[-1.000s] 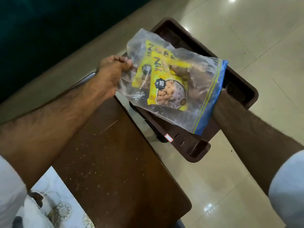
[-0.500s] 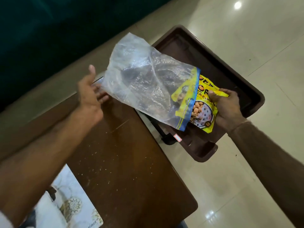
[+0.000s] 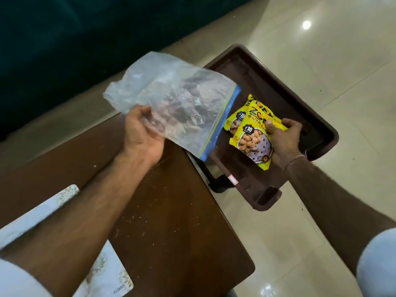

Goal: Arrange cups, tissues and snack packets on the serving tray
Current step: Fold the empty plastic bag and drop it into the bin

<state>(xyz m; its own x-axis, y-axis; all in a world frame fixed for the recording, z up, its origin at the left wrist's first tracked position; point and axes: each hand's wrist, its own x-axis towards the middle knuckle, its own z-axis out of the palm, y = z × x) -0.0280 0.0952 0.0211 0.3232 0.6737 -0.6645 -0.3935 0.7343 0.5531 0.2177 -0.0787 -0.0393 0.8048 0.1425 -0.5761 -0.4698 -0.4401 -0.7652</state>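
My left hand (image 3: 143,135) grips the lower edge of a clear zip bag (image 3: 171,103) with a blue seal strip, held up over the table's far corner; the bag looks empty. My right hand (image 3: 285,139) holds two or three yellow snack packets (image 3: 250,133) fanned together, just above the floor of the dark brown serving tray (image 3: 308,108). The packets are fully outside the bag, to the right of its mouth. The tray sits right of the table, raised off the tiled floor. No cups or tissues are in view.
A dark brown wooden table (image 3: 167,221) fills the lower middle, speckled with crumbs. A white patterned mat (image 3: 107,273) lies at its near left corner. Glossy cream floor tiles (image 3: 321,50) surround the tray. A dark teal surface (image 3: 64,39) runs along the back left.
My right hand has drawn the yellow packets out of the zip bag and lowered them toward the tray. My left hand let go of the bag briefly, then took hold of its lower edge.
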